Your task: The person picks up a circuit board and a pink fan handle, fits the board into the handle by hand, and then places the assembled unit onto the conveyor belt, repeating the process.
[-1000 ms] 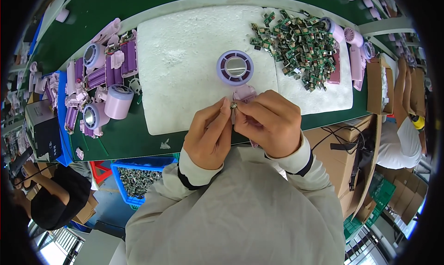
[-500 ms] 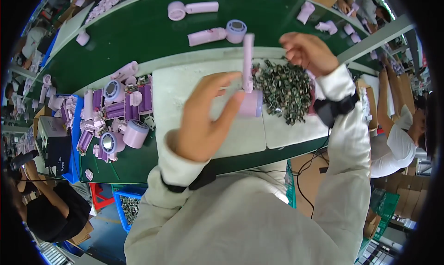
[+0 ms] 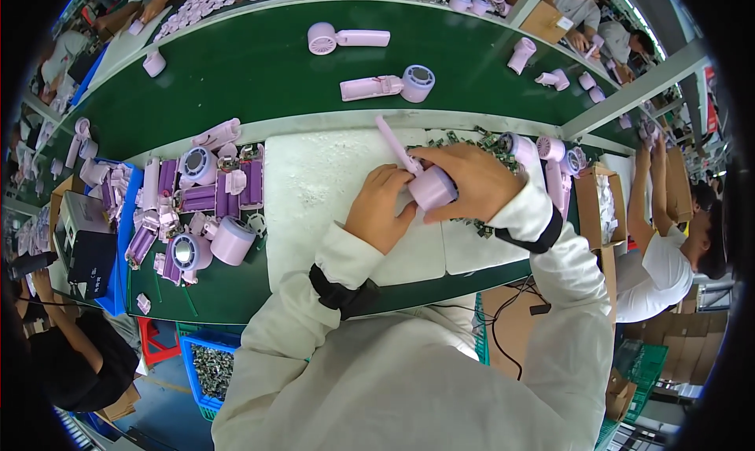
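Observation:
Over the white foam pad (image 3: pixel 314 184) I hold a lilac handheld fan (image 3: pixel 432 188), its slim handle pointing up and away to the left. My right hand (image 3: pixel 481 177) wraps the round fan head from the right. On the other side, my left hand (image 3: pixel 381 209) has its fingers at the neck and its thumb close to the head's lower edge. Small green circuit boards (image 3: pixel 484 143) lie heaped behind and beneath my right hand, which hides most of them.
At left, lilac fan housings (image 3: pixel 233 240) and purple parts are piled beside a blue bin (image 3: pixel 128 239). Two fans (image 3: pixel 362 39) lie on the green bench beyond the pad. More fans (image 3: pixel 557 168) and a cardboard box (image 3: pixel 602 207) stand at right. Other people work around the bench.
My right hand has come down and left from above the circuit boards onto the fan head. My left hand has moved right to the fan, whose handle now tilts left.

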Tool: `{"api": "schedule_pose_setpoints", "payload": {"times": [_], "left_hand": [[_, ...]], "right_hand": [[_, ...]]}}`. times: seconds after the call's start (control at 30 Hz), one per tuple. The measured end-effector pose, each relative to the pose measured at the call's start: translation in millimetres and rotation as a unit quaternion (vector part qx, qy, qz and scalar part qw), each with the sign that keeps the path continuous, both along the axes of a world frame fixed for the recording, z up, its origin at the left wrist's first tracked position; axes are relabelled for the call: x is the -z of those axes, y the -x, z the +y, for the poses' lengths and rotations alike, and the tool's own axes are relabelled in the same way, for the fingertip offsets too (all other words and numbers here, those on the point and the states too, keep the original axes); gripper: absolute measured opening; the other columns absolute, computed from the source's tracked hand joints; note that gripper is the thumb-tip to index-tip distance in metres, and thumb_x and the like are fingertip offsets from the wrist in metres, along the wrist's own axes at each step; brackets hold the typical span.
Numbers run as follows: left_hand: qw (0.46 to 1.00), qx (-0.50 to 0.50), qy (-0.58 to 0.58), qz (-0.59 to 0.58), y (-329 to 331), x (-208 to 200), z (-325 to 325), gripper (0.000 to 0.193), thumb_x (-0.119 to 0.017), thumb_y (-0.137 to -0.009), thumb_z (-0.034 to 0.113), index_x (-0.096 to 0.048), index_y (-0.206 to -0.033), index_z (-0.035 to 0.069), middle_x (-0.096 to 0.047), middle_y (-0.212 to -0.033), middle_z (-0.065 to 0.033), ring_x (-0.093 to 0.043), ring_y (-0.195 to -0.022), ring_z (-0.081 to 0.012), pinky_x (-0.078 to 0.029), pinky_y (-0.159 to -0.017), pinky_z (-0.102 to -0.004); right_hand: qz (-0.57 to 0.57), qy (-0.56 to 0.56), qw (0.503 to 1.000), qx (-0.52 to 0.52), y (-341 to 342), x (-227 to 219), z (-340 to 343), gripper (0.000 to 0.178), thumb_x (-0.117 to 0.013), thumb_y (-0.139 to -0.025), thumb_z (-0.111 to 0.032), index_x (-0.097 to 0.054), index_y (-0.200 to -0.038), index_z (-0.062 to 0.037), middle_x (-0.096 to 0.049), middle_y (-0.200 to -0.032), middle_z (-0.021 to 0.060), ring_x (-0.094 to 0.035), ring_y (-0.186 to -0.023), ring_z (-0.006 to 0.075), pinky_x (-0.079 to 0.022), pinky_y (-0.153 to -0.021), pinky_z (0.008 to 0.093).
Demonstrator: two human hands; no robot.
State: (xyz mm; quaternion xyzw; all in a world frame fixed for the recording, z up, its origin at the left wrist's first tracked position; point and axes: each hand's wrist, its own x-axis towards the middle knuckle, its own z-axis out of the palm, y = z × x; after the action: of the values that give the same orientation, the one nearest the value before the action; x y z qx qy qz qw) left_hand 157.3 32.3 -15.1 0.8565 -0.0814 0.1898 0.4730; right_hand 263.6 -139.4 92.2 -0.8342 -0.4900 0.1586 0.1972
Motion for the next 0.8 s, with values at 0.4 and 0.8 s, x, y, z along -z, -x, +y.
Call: {"api": "schedule_pose_setpoints", "payload": {"times": [0.4,0.8], "left_hand": [[0.998,0.008,-0.055,-0.009,-7,5,7,0.035,-0.072,-0.08,0.002,-0.066,-0.114,0.004,-0.068,-0.104,-0.0134,-0.059,-0.106,-0.0338,-0.05,-0.091,-0.0416],[0.98,-0.084,-0.17,-0.056,-10,-2,-15,0.021,-0.071,-0.084,0.011,-0.067,-0.105,0.009,-0.063,-0.093,-0.0108,-0.061,-0.091,-0.0322,-0.05,-0.081,-0.0427]], "right_hand": [[0.08,-0.151,0.954,0.247,-143,-35,-58,0.063,-0.082,-0.083,-0.034,-0.062,-0.133,-0.0018,-0.069,-0.118,0.0145,-0.067,-0.108,0.0203,-0.052,-0.096,0.0348],[-0.272,0.044,0.938,0.211,-178,48,11,0.076,-0.07,-0.087,-0.055,-0.052,-0.145,-0.0092,-0.051,-0.143,0.0275,-0.055,-0.129,0.0408,-0.045,-0.108,0.0437]]}}
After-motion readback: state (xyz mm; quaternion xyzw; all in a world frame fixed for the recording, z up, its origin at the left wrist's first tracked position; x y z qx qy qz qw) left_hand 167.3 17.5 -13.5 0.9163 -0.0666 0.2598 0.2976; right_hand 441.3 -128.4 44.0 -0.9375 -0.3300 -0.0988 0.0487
